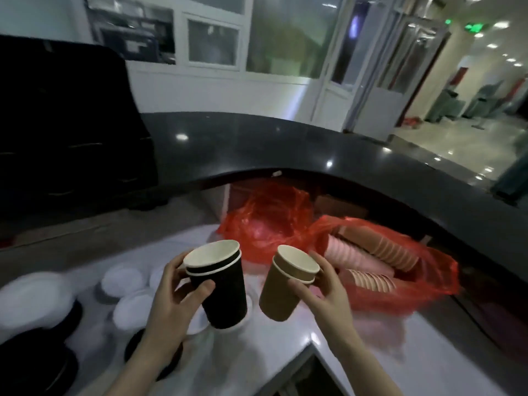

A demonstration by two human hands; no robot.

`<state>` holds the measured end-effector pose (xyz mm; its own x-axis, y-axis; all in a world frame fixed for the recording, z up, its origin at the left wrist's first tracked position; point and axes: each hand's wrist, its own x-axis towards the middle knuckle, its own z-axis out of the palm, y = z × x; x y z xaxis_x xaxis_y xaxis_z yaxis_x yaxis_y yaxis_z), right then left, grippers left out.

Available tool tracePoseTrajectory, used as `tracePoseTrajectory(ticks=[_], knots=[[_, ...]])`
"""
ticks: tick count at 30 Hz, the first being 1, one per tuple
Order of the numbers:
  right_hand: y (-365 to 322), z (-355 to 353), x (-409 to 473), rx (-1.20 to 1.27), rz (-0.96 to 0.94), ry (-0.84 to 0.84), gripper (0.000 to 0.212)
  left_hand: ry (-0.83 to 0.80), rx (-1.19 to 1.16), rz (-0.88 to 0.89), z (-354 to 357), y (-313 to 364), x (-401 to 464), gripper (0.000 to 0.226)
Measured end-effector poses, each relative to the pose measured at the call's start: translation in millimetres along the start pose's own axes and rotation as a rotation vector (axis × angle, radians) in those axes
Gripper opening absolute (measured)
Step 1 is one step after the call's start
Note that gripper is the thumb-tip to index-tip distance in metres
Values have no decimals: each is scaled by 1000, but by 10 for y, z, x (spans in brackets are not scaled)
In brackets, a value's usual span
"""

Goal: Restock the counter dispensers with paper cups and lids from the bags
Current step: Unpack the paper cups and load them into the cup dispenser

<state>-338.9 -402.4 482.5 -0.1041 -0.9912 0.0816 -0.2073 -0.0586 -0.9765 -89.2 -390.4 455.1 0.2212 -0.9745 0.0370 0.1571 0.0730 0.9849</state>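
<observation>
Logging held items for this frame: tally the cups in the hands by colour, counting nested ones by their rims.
Black cups, left hand: 2 (two rims, nested)
Brown cups, right hand: 2 (two rims, nested)
Total: 4
Cups in the red bag are not counted.

The black cups (220, 284) — two nested, cream inside, white rims showing — are upright with a slight tilt, held above the pale counter (285, 335). Just beside them to the right, apart from them, the brown cups (285, 287) — also two nested — lean left at the top. Behind, a red bag (423, 284) lies open on its side, with sleeves of pink and brown cups (380, 261) stacked inside. White lids (125, 281) lie scattered at the left.
</observation>
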Motion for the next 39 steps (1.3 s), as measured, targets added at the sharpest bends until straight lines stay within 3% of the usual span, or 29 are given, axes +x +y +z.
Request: tracePoseTrajectory(ticks=[11,16,19,23,29,31,39], knots=[[-425,1864,-1358,77,-112,-651,74,612,115,35,-2100,550,-2167,42],[-558,2646,-2012,31,-169,-892,78,855,235,-7,-3021,569,-2939,78],[-540,3139,-2331,-87,-241,-972,83,933,326,-29,-3534,485,-3176,88],[-555,3865,-2645,-182,-306,-954,78,957,403,-46,-4166,411,-3204,74],[-617,5098,-3030,-241,-284,-821,82,916,436,-54,-5329,368,-2983,90],[-647,5471,-3114,-289,-262,-792,90,916,481,-53,-5682,366,-2874,88],[-620,6419,-3158,-421,-246,-698,86,905,519,-16,-6469,284,-2439,84]])
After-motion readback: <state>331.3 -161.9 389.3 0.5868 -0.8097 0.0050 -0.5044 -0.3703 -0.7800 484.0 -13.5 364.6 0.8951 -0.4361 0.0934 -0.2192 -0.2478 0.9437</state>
